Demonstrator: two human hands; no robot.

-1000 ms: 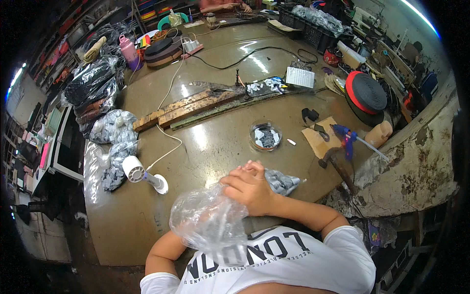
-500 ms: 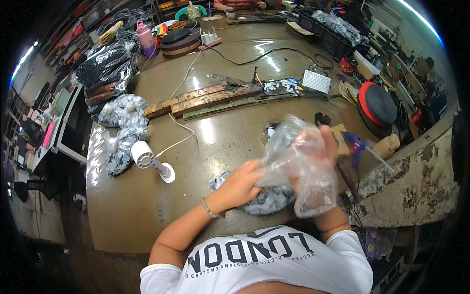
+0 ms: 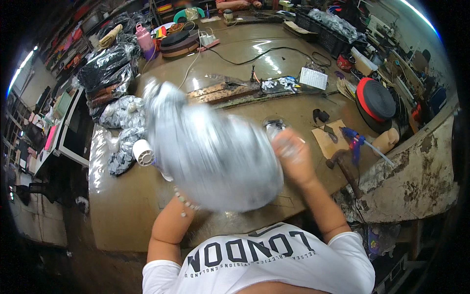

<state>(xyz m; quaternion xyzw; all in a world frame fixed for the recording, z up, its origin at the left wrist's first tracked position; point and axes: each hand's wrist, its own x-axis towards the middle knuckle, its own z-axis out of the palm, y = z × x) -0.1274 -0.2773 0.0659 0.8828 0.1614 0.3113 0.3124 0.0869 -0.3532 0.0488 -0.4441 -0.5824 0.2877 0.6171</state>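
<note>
Here, a blurred, bulging bag (image 3: 215, 157) hides the left hand and its grip. The right hand (image 3: 293, 156) curls alongside, hold unclear.

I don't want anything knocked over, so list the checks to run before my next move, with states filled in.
1. Left grip on the grey bag: cannot tell; the bag hides the fingers.
2. Right grip secure: cannot tell; it is motion-blurred beside the bag.
3. White fan free of the bag: cannot tell; the bag partly covers it in this view.
4. Hammer clear of the bag: ok; it lies apart, to the right.
5. Blue glue gun clear of the bag: ok; it is also apart, right of the right grip.
</note>
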